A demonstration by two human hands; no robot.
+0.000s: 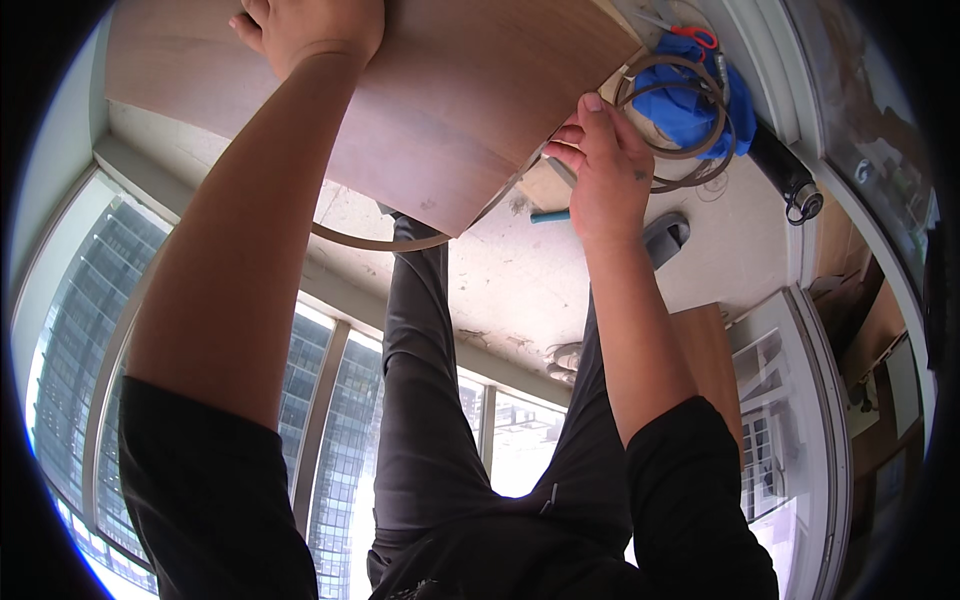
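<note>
A brown wooden board [440, 130] fills the upper middle. My left hand [313, 28] rests on its face near the top edge, fingers slightly bent and partly out of the picture. My right hand [605, 165] pinches at the board's right edge, on a thin brown strip [380, 243] that runs along this edge and loops out below the lower corner. More of the strip lies coiled [690, 152] beside my right hand, over a blue cloth or bag [668, 108].
Red-handled scissors [700, 38], a black cylinder [780, 170] and a teal tool [548, 217] lie on the pale floor. A grey slipper [665, 240] is near my right forearm. Another panel [715, 350] stands at right. Windows [90, 330] line the left and bottom, a door frame the right.
</note>
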